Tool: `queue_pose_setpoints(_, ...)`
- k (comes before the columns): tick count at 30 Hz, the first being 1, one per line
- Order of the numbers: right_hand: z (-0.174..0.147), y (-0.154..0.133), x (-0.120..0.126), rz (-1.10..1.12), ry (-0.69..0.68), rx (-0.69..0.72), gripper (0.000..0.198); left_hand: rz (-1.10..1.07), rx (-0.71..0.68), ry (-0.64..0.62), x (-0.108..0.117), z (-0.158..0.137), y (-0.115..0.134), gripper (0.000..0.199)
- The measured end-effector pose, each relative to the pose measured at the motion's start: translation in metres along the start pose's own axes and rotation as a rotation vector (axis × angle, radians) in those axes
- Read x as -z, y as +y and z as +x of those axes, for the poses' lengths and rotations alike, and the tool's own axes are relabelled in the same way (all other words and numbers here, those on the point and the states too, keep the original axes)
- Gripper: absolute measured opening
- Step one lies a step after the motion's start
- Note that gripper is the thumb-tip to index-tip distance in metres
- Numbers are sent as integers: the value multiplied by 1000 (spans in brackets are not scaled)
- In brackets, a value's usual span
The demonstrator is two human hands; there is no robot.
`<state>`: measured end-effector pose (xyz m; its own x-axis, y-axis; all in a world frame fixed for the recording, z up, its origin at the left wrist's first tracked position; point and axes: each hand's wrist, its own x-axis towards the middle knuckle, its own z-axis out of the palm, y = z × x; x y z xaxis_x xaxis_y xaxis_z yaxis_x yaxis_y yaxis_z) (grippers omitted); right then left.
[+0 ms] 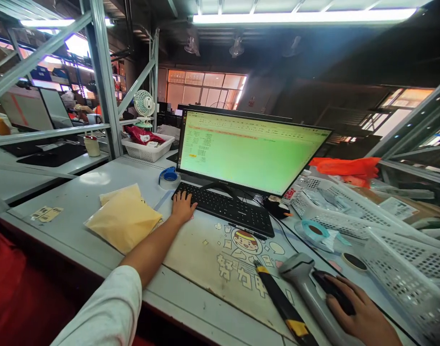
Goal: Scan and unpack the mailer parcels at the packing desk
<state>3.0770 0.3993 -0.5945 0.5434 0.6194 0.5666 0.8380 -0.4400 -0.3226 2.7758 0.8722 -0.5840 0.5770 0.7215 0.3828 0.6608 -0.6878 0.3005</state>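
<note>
The left hand (pixel 182 210) rests near the middle of the frame, fingers loosely spread over the left end of the keyboard (pixel 229 207), gripping nothing; whether a key is pressed, I cannot tell. At lower right the right hand (pixel 367 310) has its fingers bent over the mouse (pixel 335 290), thumb along the near side, which would let it steer and click without lifting; how firmly it holds, I cannot tell.

The keyboard sits just below the screen (pixel 246 151), presumably so that keys and display share one glance. Just left of the mouse lies the scanner (pixel 304 276), with the cutter (pixel 282 305) beyond it, both probably laid there for quick pick-up. Yellow packets (pixel 124 223) lie left of the keyboard, seemingly to leave the mat (pixel 201 254) free. Tape (pixel 169 179) stands by the keyboard's left end; baskets (pixel 396 276) line the worktop's (pixel 79 185) right side, likely holding small goods within reach.
</note>
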Motion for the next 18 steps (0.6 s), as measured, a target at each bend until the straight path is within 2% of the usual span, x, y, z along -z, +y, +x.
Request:
queue_pose_setpoints(4, -1, 10, -4, 16, -10, -11, 41, -12, -8, -27, 2, -1, -1, 58)
queue_pose_setpoints(18, -1, 21, -14, -4, 43, 109, 41, -57, -16, -15, 2, -2, -3, 59)
